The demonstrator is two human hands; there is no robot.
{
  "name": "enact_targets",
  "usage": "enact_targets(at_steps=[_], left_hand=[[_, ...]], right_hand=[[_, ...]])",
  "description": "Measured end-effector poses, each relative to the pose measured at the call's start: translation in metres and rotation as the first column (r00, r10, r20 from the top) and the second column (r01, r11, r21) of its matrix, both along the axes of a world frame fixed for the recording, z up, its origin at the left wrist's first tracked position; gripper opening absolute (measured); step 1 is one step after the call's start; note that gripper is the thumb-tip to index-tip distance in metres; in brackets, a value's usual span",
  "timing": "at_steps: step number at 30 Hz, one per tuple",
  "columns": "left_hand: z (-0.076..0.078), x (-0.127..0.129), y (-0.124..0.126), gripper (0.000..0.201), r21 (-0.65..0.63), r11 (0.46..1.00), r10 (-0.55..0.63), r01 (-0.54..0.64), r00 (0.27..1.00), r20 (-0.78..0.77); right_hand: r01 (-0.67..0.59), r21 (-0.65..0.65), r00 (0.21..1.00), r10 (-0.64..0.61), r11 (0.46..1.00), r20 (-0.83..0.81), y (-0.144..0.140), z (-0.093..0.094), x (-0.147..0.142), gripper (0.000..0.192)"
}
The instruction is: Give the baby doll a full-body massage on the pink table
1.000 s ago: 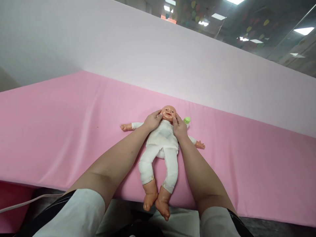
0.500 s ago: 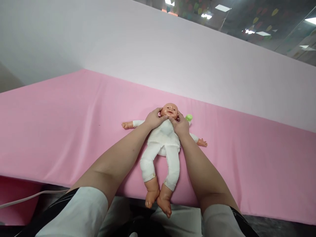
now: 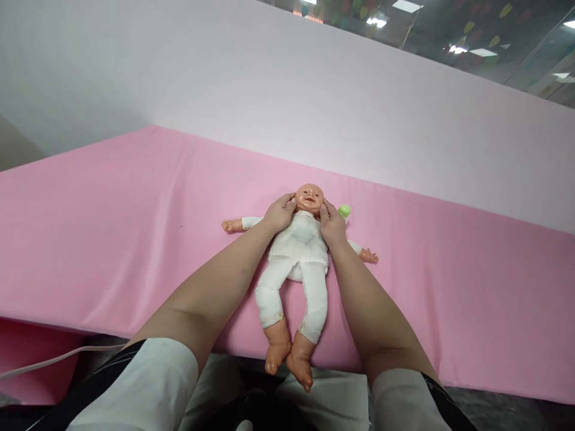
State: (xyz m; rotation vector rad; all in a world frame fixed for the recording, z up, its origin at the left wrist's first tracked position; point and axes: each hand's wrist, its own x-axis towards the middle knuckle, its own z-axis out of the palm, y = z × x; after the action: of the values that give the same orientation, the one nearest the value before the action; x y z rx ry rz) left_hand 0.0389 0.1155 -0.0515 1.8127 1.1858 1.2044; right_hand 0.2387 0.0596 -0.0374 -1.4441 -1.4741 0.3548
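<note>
A baby doll (image 3: 297, 242) lies on its back, face up, on the pink cover, with a white cloth body and bare plastic head, hands and feet. Its arms spread sideways and its feet hang over the near edge. My left hand (image 3: 281, 212) grips one side of the doll's head, thumb along the cheek. On the opposite side my right hand (image 3: 333, 224) holds the head in the same way, thumb by the jaw. Some of my fingertips are hidden beside or behind the head. Just beyond my right hand lies a small light-green round object (image 3: 344, 211), partly covered.
The pink cover (image 3: 112, 233) drapes over a long table with a few creases. A white wall (image 3: 224, 78) rises behind it, with glass (image 3: 440, 42) above. A pale cable (image 3: 54, 357) runs at the lower left near a pink-red surface (image 3: 31, 365).
My thumbs have moved apart, from under the doll's chin out to the sides of its face. The chin and neck now show, and the head has shifted slightly up in view.
</note>
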Motion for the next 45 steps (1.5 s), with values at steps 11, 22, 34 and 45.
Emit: enact_targets(at_steps=[11,22,34,45], left_hand=[[0.025,0.002,-0.024,0.072,-0.066,0.997,0.042,-0.049,0.993,-0.107],[0.017,-0.001,-0.016,0.067,-0.043,0.999,0.026,-0.029,0.996,-0.083],[0.012,0.0,-0.01,0.053,0.034,0.999,-0.015,0.017,0.998,-0.054],[0.023,0.003,-0.021,0.074,-0.038,0.996,0.071,-0.077,0.988,-0.138]], right_hand=[[0.007,-0.082,0.999,-0.002,0.997,0.053,-0.003,0.005,-0.008,0.084],[-0.008,-0.055,0.997,0.012,0.998,0.075,0.002,-0.003,-0.001,0.064],[-0.007,-0.071,0.999,0.01,0.997,0.031,-0.001,-0.001,-0.001,0.067],[0.008,-0.08,1.0,-0.007,0.997,0.015,-0.005,0.005,-0.005,0.08]])
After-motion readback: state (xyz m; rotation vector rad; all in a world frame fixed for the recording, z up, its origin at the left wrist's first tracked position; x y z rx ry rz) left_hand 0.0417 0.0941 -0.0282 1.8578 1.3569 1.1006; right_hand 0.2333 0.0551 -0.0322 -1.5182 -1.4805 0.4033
